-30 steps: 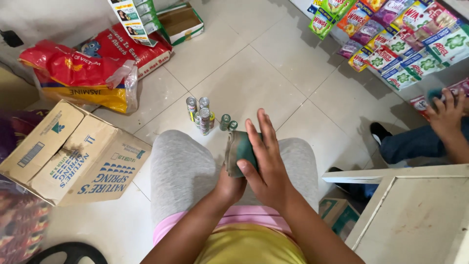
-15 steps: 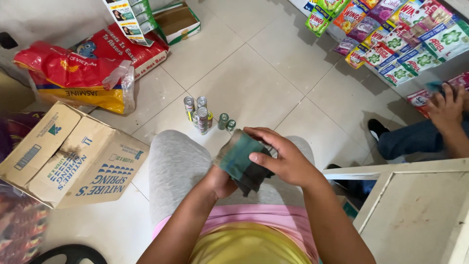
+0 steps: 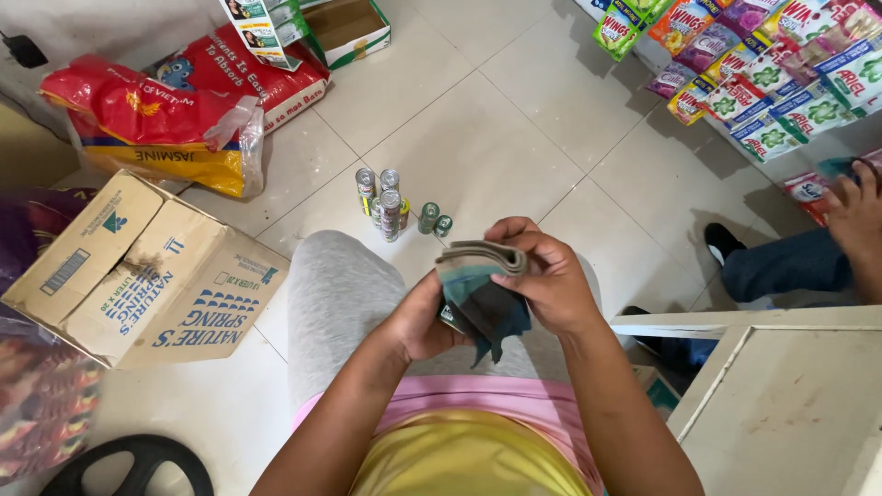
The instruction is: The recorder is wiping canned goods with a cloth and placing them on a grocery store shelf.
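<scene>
Both hands grip our folded cloth [image 3: 482,298] above the lap.
Left hand [image 3: 424,321] and right hand [image 3: 549,280] pinch it loosely; it could slip toward the cans [image 3: 390,202].

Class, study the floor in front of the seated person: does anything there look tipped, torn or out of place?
Two small cans lie tipped on the tiles beside upright cans. The red rice sack is torn open at its plastic corner. The cardboard box lies on its side.
</scene>
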